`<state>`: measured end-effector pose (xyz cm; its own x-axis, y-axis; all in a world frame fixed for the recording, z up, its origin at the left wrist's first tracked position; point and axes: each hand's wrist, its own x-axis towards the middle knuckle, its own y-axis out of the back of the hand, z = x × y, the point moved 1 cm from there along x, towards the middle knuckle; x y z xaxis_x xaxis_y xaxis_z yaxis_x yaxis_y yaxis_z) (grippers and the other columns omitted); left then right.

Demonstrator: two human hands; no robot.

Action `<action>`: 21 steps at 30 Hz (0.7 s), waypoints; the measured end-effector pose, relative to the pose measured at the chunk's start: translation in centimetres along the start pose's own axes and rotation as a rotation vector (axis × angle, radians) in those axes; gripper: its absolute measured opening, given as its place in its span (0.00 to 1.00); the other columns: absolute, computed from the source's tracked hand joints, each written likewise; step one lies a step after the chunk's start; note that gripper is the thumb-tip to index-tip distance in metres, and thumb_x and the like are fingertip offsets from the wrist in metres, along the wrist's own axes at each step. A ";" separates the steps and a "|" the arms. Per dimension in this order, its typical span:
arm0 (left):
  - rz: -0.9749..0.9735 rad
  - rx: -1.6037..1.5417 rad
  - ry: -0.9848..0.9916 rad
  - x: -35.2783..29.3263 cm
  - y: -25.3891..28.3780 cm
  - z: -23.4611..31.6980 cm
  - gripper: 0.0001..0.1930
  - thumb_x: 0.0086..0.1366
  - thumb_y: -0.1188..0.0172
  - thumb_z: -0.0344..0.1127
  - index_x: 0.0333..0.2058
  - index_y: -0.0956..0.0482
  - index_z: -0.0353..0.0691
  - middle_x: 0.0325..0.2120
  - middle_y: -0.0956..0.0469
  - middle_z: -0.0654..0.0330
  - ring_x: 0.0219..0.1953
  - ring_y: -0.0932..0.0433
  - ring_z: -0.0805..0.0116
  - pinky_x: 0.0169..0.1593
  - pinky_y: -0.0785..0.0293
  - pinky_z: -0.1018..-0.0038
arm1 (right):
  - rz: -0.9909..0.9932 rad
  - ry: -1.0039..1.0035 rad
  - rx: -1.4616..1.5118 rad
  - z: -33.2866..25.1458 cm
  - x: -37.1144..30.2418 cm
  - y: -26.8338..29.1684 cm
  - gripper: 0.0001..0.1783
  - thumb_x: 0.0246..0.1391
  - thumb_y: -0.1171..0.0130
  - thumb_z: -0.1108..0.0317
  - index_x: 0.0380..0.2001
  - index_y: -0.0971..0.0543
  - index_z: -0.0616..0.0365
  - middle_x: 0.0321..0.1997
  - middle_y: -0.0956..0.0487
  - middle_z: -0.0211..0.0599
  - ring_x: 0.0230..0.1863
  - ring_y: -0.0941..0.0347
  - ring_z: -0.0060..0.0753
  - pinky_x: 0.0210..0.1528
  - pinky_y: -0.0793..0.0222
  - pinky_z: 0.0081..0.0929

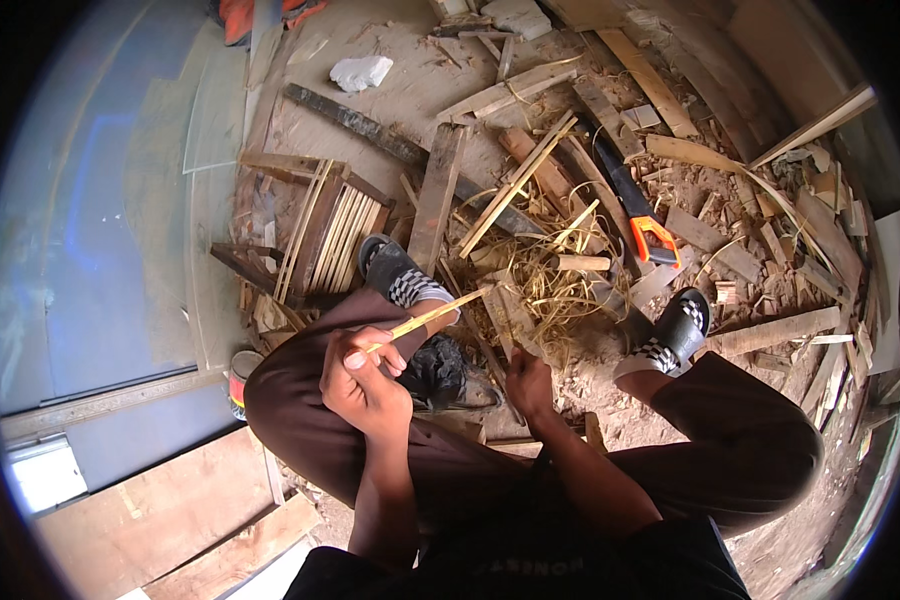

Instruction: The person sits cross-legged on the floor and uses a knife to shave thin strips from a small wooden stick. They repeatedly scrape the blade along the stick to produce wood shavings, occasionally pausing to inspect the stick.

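Note:
My left hand (367,380) is closed around one end of a thin, pale yellow wooden strip (432,315). The strip slants up to the right, its far end over a short wooden board (511,312) on the ground. To the right, my right hand (530,385) is curled into a fist by the lower end of that board; what it grips, if anything, cannot be made out. Curly wood shavings (560,290) lie in a heap just beyond both hands. A black plastic bag (436,372) sits between my legs, beside the left hand.
A handsaw (654,240) with an orange and black handle lies right of the shavings. Several thin strips (342,240) lean together at the left, near glass sheets (120,230). Planks (438,195) and wood scraps cover the ground. A paint can (240,380) stands by my left knee.

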<state>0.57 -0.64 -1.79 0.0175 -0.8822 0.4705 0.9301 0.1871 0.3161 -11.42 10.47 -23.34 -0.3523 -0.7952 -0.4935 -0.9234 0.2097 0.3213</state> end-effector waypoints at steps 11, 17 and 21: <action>-0.193 -0.271 0.117 1.1 0.8 -0.7 0.30 0.80 0.60 0.51 0.31 0.24 0.27 0.22 0.26 0.57 0.17 0.36 0.76 0.24 0.41 0.79 | -0.003 0.074 0.174 -2.9 -1.1 -0.8 0.22 0.71 0.53 0.58 0.57 0.22 0.61 0.39 0.19 0.64 0.43 0.19 0.63 0.43 0.25 0.47; -0.331 -0.268 0.095 0.8 0.6 -0.8 0.29 0.79 0.60 0.55 0.35 0.28 0.31 0.22 0.41 0.62 0.19 0.34 0.69 0.24 0.35 0.74 | -0.016 0.087 0.195 -2.1 -0.2 -0.4 0.25 0.73 0.55 0.52 0.57 0.21 0.60 0.30 0.18 0.59 0.35 0.17 0.56 0.38 0.25 0.44; -0.280 -0.438 0.147 1.3 0.5 -0.9 0.28 0.80 0.59 0.51 0.34 0.25 0.29 0.21 0.39 0.62 0.21 0.35 0.73 0.25 0.36 0.76 | 0.019 0.488 0.341 -10.1 -2.8 1.1 0.21 0.72 0.52 0.63 0.59 0.24 0.65 0.24 0.25 0.42 0.26 0.30 0.32 0.29 0.32 0.31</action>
<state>1.42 -2.07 -1.82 -0.2314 -0.9295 0.2873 0.9719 -0.2342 0.0248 -9.95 7.17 -13.43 -0.3331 -0.9422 -0.0360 -0.9429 0.3330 0.0091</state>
